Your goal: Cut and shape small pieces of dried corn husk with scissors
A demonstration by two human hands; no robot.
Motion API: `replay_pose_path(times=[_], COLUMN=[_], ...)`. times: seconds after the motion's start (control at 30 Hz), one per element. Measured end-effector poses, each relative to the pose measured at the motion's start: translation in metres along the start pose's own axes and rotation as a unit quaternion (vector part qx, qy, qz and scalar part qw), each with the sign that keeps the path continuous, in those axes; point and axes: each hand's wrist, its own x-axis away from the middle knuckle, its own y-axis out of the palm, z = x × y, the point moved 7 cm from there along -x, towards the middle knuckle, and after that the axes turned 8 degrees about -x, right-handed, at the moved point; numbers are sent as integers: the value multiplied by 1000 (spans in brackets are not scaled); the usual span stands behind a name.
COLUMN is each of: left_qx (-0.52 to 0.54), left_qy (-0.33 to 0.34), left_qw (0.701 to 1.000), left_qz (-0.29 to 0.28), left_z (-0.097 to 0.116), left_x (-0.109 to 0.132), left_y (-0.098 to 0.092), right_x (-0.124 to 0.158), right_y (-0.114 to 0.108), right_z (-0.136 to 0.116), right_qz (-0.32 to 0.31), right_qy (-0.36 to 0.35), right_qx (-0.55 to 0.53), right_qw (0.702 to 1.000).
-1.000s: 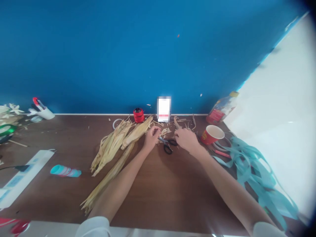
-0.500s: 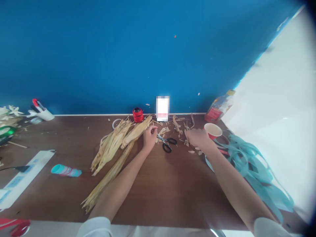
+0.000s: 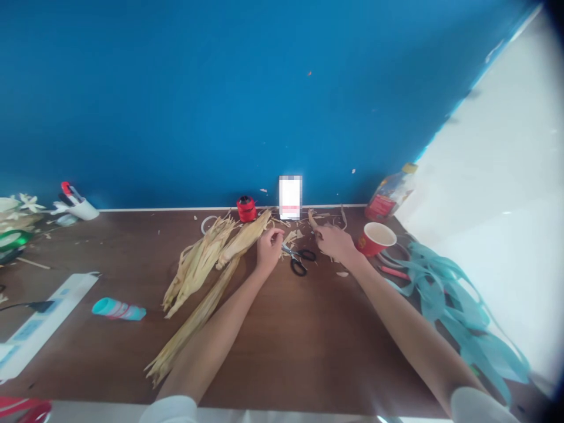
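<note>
My left hand (image 3: 269, 249) is closed, thumb and fingertips pressed together beside the scissors' tips. Whatever it pinches, if anything, is too small to make out. Just left of it lie dried corn husks (image 3: 194, 267), one long piece running under my left forearm. The black-handled scissors (image 3: 297, 258) rest on the table between my hands, blades pointing at my left hand. My right hand (image 3: 337, 242) is low over the table among small husk scraps, its index finger stretched toward a curled husk scrap (image 3: 312, 219). More husk scraps (image 3: 293, 236) lie behind the scissors.
A red paper cup (image 3: 372, 242) stands right of my right hand, with a tilted bottle (image 3: 390, 194) behind it and teal ribbon (image 3: 445, 288) beyond. Against the wall are a phone (image 3: 291, 198) and a red spool (image 3: 246, 209). A power strip (image 3: 44, 326) and a turquoise roll (image 3: 118, 309) lie left.
My right hand has moved left, away from the paper cup, toward the curled husk scrap, uncovering the cup's front. My left hand stays almost in place by the scissors.
</note>
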Motion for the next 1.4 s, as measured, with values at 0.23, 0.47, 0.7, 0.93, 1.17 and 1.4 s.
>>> replay_pose_path(times=[0.23,0.47,0.7,0.93,1.17,1.4], left_qx=[11,111,152,145,135,143], left_qy=[-9,-17,-33,-10,-14,-47], left_qw=[1000,988,980,984,986,988], left_qz=[-14,-103,-122,-105,-92,-37], left_z=[7,3,-7,-2,-9,-18], left_x=[1,2,-2,-2,-3,-3], left_y=[0,19,22,20,17,12], right_x=[3,23,24,13,19,36], right_y=[-10,-7,10,21,18,23], right_z=[-7,-52,-56,-47,-47,-57], right_qz=[62,116,100,33,34,-42], right_qy=[-11,-104,-124,-98,-83,-100], right_qx=[-34,-139,-261,-421,-201,-45], right_qw=[997,978,952,901,975,993])
